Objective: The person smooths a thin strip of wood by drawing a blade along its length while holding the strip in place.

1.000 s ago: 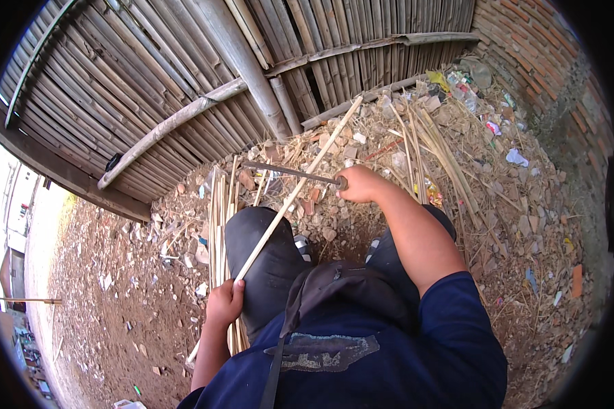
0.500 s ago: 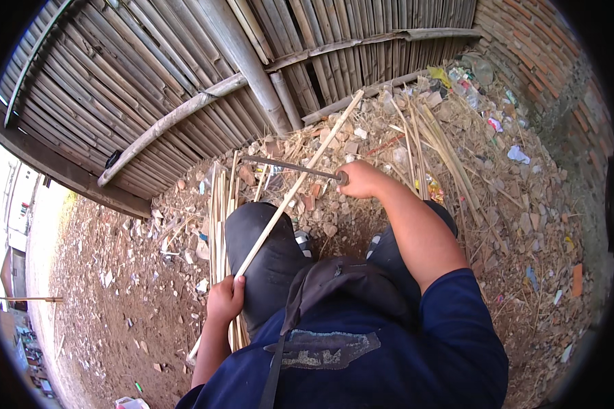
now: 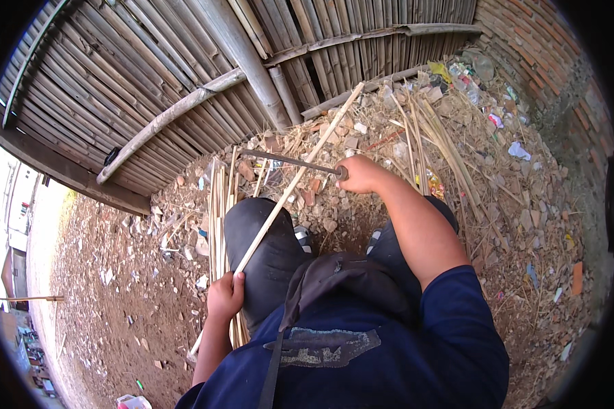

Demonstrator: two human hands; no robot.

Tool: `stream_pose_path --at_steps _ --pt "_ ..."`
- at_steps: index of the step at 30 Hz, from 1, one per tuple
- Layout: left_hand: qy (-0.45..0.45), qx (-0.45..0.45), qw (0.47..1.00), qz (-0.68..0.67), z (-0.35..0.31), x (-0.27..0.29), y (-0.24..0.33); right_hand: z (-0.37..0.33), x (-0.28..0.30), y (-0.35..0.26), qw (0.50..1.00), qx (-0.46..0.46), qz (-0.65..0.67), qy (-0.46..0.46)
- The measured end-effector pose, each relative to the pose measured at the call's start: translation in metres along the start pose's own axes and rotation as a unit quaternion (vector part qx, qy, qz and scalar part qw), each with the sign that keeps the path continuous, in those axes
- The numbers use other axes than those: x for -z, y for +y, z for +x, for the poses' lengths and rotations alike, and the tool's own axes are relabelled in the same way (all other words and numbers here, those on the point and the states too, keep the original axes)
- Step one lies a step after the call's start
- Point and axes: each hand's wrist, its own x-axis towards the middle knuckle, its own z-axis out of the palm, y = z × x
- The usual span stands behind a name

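Outside the black-trousered left leg (image 3: 266, 290), a loose bundle of long pale bamboo strips (image 3: 216, 218); finished or waiting, impossible to tell. Just beside it, grasped in the bare left hand (image 3: 225, 296), thumb showing: one slim, straight, cream-coloured bamboo strip (image 3: 281, 205). Long axis slanting from that hand over the left leg, away and rightward, far end pointing to the foot of the grey bamboo-slat wall (image 3: 164, 75); near end unclear around the forearm. Crossing it beyond the knee, a narrow dark metal blade (image 3: 273, 157), tip leftward, contact uncertain, handle clenched in the bare right hand (image 3: 360, 174). Seemingly midway through the work: held piece unbroken along its visible length, probably more blade work left. Farther right, scattered pale split lengths (image 3: 450, 150) on rubble-strewn brown ground (image 3: 505, 286).
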Motion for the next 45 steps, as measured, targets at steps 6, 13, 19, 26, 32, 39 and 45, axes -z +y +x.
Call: stream_pose_path --at_steps 6,13,19,26,32,39,45 --pt "0.003 0.0 1.0 0.007 0.0 -0.003 -0.003 -0.001 0.001 -0.002 1.0 -0.005 0.004 -0.003" --pt "0.013 -0.01 1.0 0.001 -0.001 -0.006 -0.006 -0.002 0.002 -0.003 1.0 0.006 0.013 0.006" --pt "0.006 -0.013 1.0 0.015 -0.001 -0.006 -0.006 -0.002 0.003 -0.004 1.0 -0.004 -0.003 -0.01" --pt "0.015 -0.02 1.0 0.017 0.0 -0.008 -0.007 -0.003 0.004 -0.006 1.0 0.0 0.007 -0.01" --pt "0.026 -0.016 1.0 0.003 -0.001 -0.009 -0.007 -0.002 0.002 -0.003 1.0 0.01 0.007 -0.003" --pt "0.03 -0.016 0.999 -0.002 -0.001 -0.009 -0.005 -0.003 0.005 -0.007 1.0 0.003 0.015 -0.012" --pt "0.018 -0.006 1.0 0.001 0.0 -0.011 -0.008 -0.002 0.002 -0.003 1.0 0.011 -0.002 -0.008"
